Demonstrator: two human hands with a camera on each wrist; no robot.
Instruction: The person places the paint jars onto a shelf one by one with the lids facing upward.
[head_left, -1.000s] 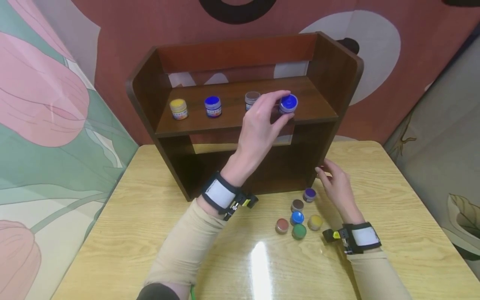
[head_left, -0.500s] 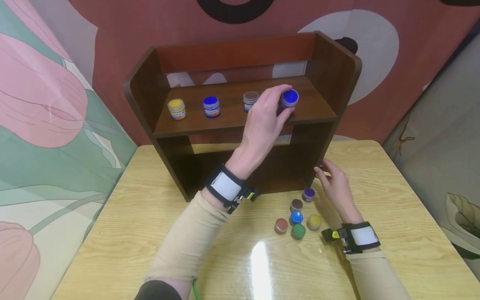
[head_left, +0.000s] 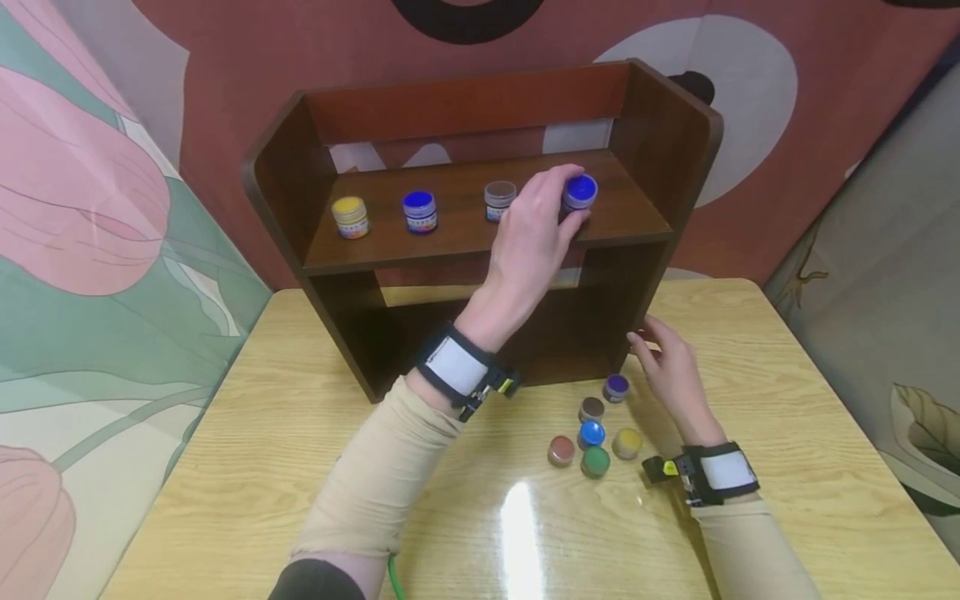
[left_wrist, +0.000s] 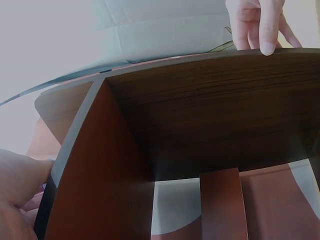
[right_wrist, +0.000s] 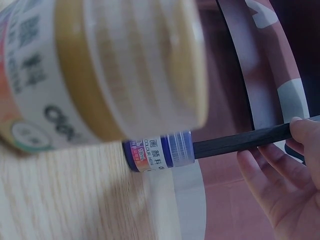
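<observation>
My left hand (head_left: 528,229) pinches a blue-lidded paint jar (head_left: 580,192) between thumb and fingertips, at the right part of the small dark wooden shelf unit's upper board (head_left: 457,242). In the left wrist view that board hides most of the jar. To its left on the board stand a yellow paint jar (head_left: 351,218), a dark blue one (head_left: 420,212) and a brown-lidded one (head_left: 499,200). My right hand (head_left: 672,375) holds the front edge of the unit's right side panel (right_wrist: 225,144), thumb on one face and fingers on the other. A purple paint jar (right_wrist: 157,152) stands close by.
On the table (head_left: 262,467), before the unit's right end, several more jars are grouped: brown (head_left: 592,409), bright blue (head_left: 592,434), green (head_left: 596,462), reddish (head_left: 561,451) and yellow (head_left: 627,443). Patterned cloth (head_left: 225,50) hangs behind the unit.
My left hand has moved slightly up and back with the blue-lidded jar, further over the upper board. The right hand keeps its hold on the side panel.
</observation>
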